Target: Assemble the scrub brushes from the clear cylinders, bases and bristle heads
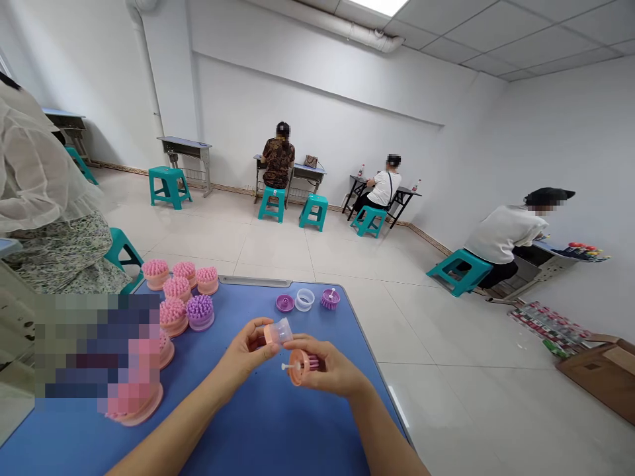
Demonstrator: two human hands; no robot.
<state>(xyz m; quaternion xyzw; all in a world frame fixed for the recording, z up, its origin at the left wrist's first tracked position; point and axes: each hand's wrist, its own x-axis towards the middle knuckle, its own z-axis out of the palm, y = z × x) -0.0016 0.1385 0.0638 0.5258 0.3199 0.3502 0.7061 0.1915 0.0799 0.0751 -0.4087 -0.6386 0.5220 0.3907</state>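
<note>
**Two Parts, Held Close**

The left hand [245, 350] grips a clear cup [280, 330] with a pink end. The right hand [330, 367] grips a pink brush [302, 365] with a thin white stem [286, 365] sticking out. The hands are close but apart, and both are holding their parts up over the middle of the blue table [258, 430]. This looks like the step of fitting parts together. It seems the stem and cup would need to line up first.

More brushes [181, 297] stand at the left of the table, with one purple brush [200, 311] among them. Far along the table lie a purple disc [284, 303], a clear ring [304, 299] and a small purple brush [330, 298].

The floor [446, 410] has big pale tiles. Far away, people sit on teal stools [170, 186] at small desks [184, 147], facing the white walls [317, 99].
</note>
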